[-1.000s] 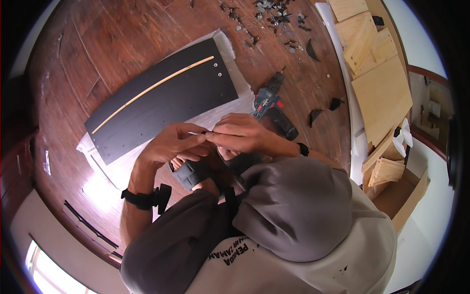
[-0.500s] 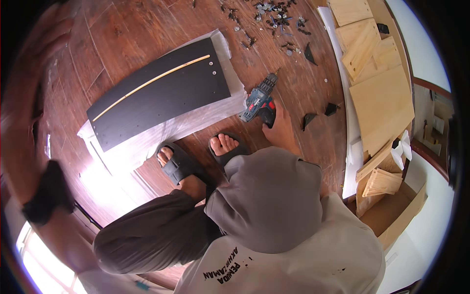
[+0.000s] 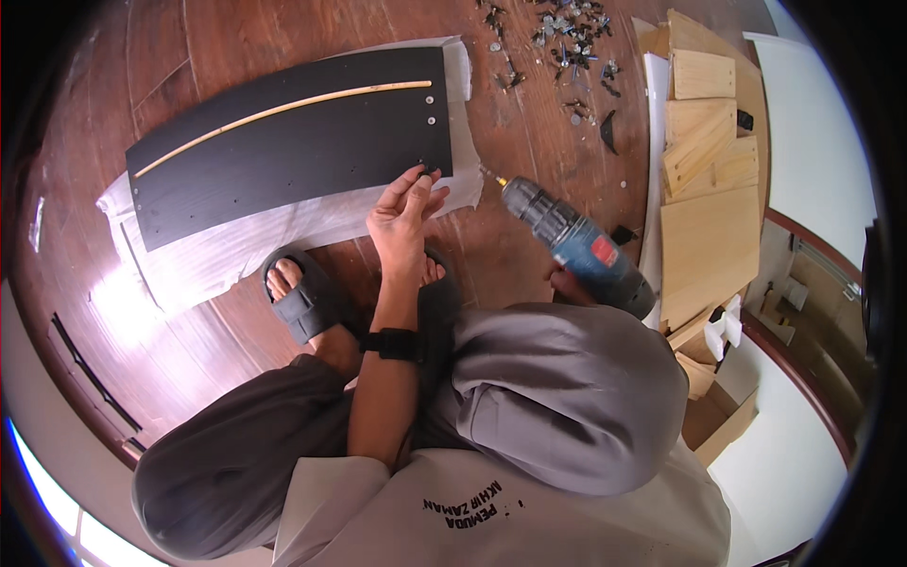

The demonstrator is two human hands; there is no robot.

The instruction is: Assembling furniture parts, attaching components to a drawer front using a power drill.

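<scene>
My left hand [image 3: 404, 210] is over the near right corner of a dark panel [image 3: 293, 156], thumb and fingertips pinched together. Something small and dark shows at the fingertips, too small to make out. My right hand [image 3: 570, 285] grips a blue and black cordless drill [image 3: 581, 244] by its handle, mostly hidden behind the drill body and my knee. The drill's bit points up and left toward the panel's corner, apart from it. A long pale strip [image 3: 283, 118] runs along the panel, and two round silver fittings [image 3: 431, 110] sit near its right edge.
White foam sheeting [image 3: 227, 253] lies under the panel on the wooden floor. Loose screws and fittings [image 3: 572, 42] are scattered at the far right, near a black corner piece [image 3: 608, 132]. Pale wooden boards [image 3: 710, 250] and an open cardboard box [image 3: 723, 416] stand at the right.
My left hand has come from the far left to the panel's near right corner, now pinched. My right hand has lifted the drill off the floor and brought it right and nearer me.
</scene>
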